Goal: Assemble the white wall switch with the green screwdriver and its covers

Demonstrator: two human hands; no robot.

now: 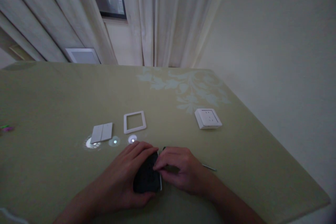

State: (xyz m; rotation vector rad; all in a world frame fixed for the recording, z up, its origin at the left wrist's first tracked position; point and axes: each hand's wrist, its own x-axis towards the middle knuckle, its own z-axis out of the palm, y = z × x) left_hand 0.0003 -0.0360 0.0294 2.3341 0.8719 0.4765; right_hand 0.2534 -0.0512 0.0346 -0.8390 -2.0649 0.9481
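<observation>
While no writing readable, both hands' fingers [147, 154] closed around dark module [147, 178] on table [52, 94]

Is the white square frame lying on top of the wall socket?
No, the white square frame lies flat on the table, well apart from the wall socket.

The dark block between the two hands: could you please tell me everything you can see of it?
The dark block is a squarish, near-black piece, seemingly plastic, with a thin white edge showing along its right side. It lies low over the green table, near the front edge. The left hand cups its left side and top; the right hand pinches its upper right corner. Dim light hides surface detail, and whether it rests on the table cannot be told.
</observation>
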